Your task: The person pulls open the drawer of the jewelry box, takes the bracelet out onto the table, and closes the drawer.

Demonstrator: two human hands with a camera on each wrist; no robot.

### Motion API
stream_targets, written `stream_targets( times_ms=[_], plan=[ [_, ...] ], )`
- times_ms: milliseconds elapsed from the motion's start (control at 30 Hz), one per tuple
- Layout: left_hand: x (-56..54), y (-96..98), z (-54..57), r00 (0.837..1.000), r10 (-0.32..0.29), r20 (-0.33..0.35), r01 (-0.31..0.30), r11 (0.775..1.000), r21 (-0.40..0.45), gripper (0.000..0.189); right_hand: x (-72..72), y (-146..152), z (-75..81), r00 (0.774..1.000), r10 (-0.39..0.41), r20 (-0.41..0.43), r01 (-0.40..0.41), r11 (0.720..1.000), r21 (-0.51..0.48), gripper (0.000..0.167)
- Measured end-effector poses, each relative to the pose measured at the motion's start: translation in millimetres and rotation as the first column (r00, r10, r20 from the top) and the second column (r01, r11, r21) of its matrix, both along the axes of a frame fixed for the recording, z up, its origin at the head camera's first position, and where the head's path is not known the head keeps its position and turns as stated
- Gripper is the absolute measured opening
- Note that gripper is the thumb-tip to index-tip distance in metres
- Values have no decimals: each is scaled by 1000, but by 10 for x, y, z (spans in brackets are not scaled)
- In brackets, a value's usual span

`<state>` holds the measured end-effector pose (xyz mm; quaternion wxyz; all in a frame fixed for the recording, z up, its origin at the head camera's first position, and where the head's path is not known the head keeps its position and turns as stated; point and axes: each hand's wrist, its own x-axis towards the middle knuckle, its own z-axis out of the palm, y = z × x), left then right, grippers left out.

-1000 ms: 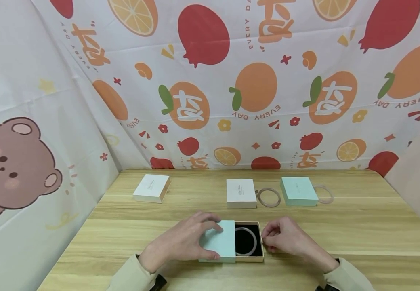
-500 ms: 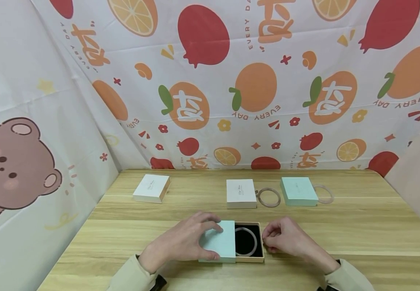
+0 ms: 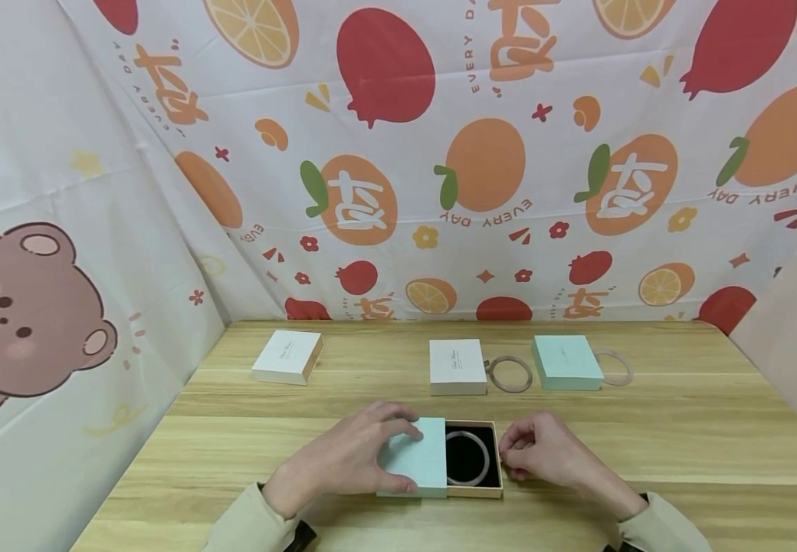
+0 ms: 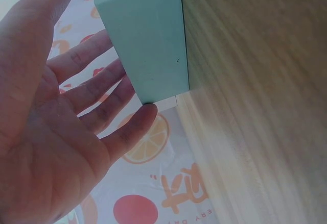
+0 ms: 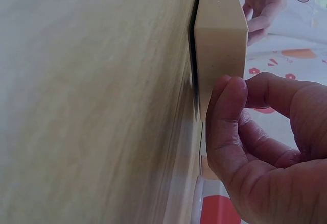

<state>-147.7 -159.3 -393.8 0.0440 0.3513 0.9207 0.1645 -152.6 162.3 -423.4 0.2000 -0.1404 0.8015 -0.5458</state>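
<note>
A mint-green bangle box sleeve (image 3: 429,452) lies at the front middle of the table, its tan-edged drawer (image 3: 473,492) pulled partway out to the right. Inside, on black lining, sits a pale greyish bangle (image 3: 487,461), its left part under the sleeve. My left hand (image 3: 350,458) grips the sleeve across its top, thumb at the near side and fingers at the far side. With thumb and forefinger together, my right hand (image 3: 543,451) pinches at the drawer's right end wall (image 5: 219,45). Whatever small part lies between those fingertips is hidden.
Along the back stand a white box (image 3: 288,356) at left, another white box (image 3: 457,366) with a brownish bangle (image 3: 531,376) beside it, and a second mint box (image 3: 567,362) with a pale bangle (image 3: 631,372). A printed cloth (image 3: 405,276) hangs behind the table (image 3: 357,399).
The drawer has slid very slightly farther right, along with my right hand. My left hand and the sleeve stay in place.
</note>
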Motion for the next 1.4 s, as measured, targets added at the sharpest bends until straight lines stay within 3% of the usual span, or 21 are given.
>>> stream_targets(
  times_ms=[1133,1300,1400],
  plan=[
    [-1,2,-8,1000,-4,-13,4,1000,12,54,24,51,-24,999,-25,19,25,1000,-8,8],
    [-7,0,-14,1000,-4,-13,4,1000,14,54,29,61,-28,999,-31,-9,31,999,13,10],
    [-8,0,-17,1000,-1,-11,1,1000,14,54,35,59,-5,996,-45,-80,52,996,79,13]
  ],
)
